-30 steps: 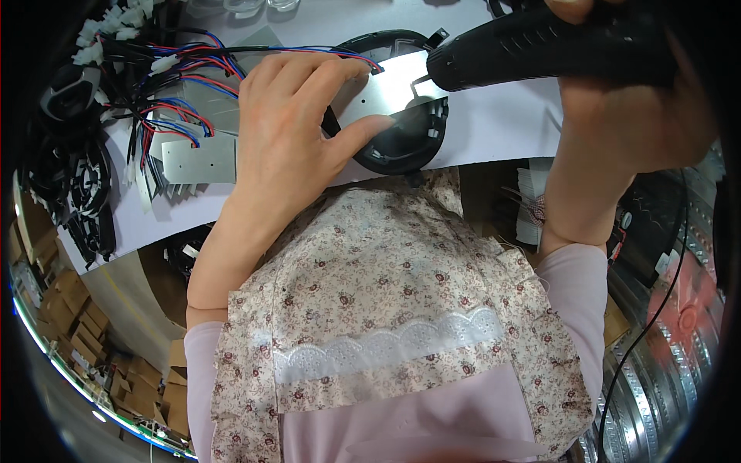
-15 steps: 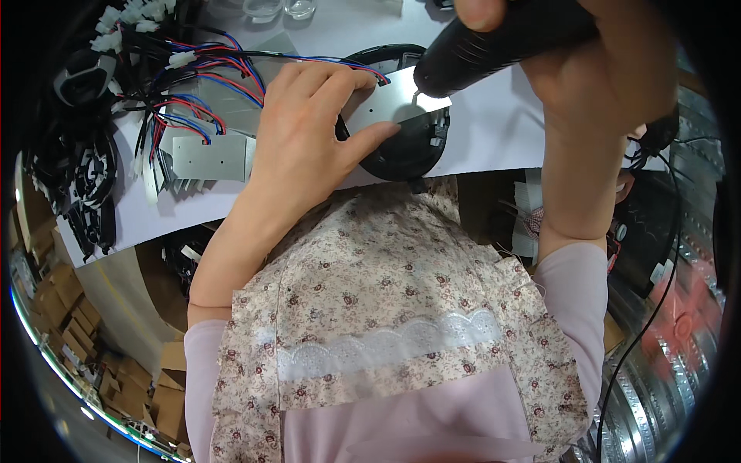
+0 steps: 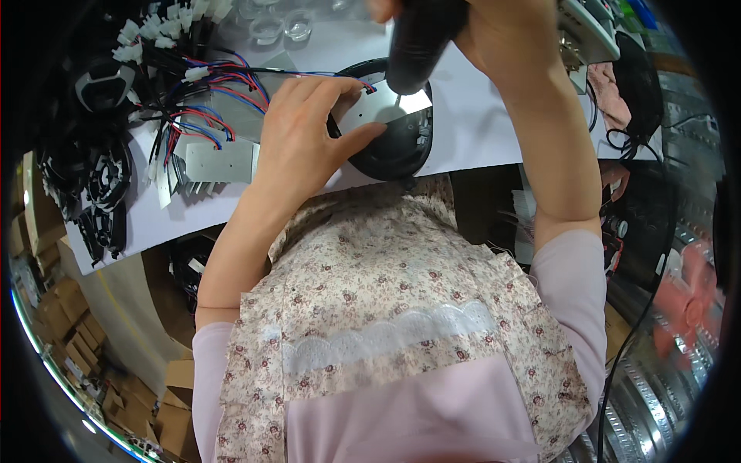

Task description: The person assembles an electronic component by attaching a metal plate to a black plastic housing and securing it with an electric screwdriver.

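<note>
A black oval plastic housing (image 3: 397,154) lies on the table in front of me. A silver metal plate (image 3: 378,109) with a small hole sits in it, and red, blue and black wires (image 3: 328,75) run from its upper edge to the left. My left hand (image 3: 297,143) grips the plate between thumb and fingers, holding it against the housing. In my right hand (image 3: 509,42) is a black electric screwdriver (image 3: 423,50), held nearly upright with its lower end over the plate. Its tip is hard to make out against the bright metal.
More wired metal plates (image 3: 220,162) are stacked to the left, beside white connectors (image 3: 158,31) and a heap of black plastic parts (image 3: 100,181). Clear round parts (image 3: 297,27) stand at the back. A pink cloth (image 3: 608,94) lies at right; a black cable (image 3: 617,359) hangs there.
The screwdriver has swung from a slant to more upright, and my right hand has moved left with it. My left hand still holds the plate.
</note>
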The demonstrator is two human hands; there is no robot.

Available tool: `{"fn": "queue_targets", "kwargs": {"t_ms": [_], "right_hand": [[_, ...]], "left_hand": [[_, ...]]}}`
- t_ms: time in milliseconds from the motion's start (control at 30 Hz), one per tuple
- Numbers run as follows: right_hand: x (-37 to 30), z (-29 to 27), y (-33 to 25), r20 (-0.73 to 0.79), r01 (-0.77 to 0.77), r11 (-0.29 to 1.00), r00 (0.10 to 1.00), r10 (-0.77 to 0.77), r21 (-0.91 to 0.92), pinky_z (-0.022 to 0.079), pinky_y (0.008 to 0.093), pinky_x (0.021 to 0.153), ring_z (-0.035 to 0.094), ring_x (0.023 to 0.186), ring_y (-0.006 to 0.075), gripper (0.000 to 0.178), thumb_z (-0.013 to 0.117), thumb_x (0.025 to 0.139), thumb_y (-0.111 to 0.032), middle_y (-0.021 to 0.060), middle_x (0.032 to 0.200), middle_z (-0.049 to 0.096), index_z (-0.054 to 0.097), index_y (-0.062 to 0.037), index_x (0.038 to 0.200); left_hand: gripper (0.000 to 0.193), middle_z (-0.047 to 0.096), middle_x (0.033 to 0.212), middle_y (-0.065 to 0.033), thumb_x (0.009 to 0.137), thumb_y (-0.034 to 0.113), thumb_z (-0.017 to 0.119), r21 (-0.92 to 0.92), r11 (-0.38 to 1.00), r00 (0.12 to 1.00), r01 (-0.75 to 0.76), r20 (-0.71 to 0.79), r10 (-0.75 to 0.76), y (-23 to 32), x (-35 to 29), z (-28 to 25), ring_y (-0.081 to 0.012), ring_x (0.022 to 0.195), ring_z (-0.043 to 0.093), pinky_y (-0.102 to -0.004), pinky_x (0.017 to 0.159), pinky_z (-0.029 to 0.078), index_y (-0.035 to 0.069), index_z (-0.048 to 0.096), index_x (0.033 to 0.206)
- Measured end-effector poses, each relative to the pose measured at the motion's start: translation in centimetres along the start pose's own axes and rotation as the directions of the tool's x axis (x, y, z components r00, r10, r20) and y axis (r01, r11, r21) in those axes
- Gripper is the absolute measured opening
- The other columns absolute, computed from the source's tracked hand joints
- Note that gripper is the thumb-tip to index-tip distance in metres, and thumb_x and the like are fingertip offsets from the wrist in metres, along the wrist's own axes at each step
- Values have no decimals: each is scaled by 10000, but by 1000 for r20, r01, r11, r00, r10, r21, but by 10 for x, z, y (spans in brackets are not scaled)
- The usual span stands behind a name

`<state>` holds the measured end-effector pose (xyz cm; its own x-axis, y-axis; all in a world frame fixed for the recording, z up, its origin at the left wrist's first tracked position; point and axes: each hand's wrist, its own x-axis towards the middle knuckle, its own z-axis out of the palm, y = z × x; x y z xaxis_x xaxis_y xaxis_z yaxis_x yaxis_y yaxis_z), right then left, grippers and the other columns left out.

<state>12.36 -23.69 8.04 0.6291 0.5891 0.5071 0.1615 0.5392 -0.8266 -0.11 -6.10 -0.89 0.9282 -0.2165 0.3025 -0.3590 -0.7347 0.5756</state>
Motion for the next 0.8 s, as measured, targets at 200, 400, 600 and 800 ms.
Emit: {"fn": "queue_targets", "kwargs": {"t_ms": [200,400,600,800], "right_hand": [[12,16,-8,-137,-73,997,988,74,9,547,300,559,662,601,161,200,735,827,-84,65,730,637,620,-5,969],[15,34,-42,-238,-40,990,971,6,-135,528,279,514,626,517,144,142,684,784,-94,85,634,628,564,-20,795],[12,12,-16,-92,135,990,986,-137,-31,536,277,524,632,543,133,156,687,779,-90,66,619,609,547,-21,784],[2,14,-8,-141,119,993,983,-119,-8,528,266,523,633,557,116,165,701,789,-91,53,676,624,549,-25,794]], "left_hand": [[403,701,904,-78,732,211,881,-109,988,994,106,-26,-110,-2,-2,5,-255,838,666,-361,777,521,54,681,1044],[460,728,955,-65,759,263,893,-185,960,978,209,53,-203,-6,9,-5,-167,885,668,-298,806,515,24,687,1095],[463,726,944,-74,758,280,891,-157,958,971,239,60,-233,0,7,-2,-172,878,656,-295,810,505,19,690,1083],[449,715,980,-92,753,260,888,-121,975,983,185,39,-182,2,3,3,-202,915,663,-324,820,508,21,691,1079]]}}
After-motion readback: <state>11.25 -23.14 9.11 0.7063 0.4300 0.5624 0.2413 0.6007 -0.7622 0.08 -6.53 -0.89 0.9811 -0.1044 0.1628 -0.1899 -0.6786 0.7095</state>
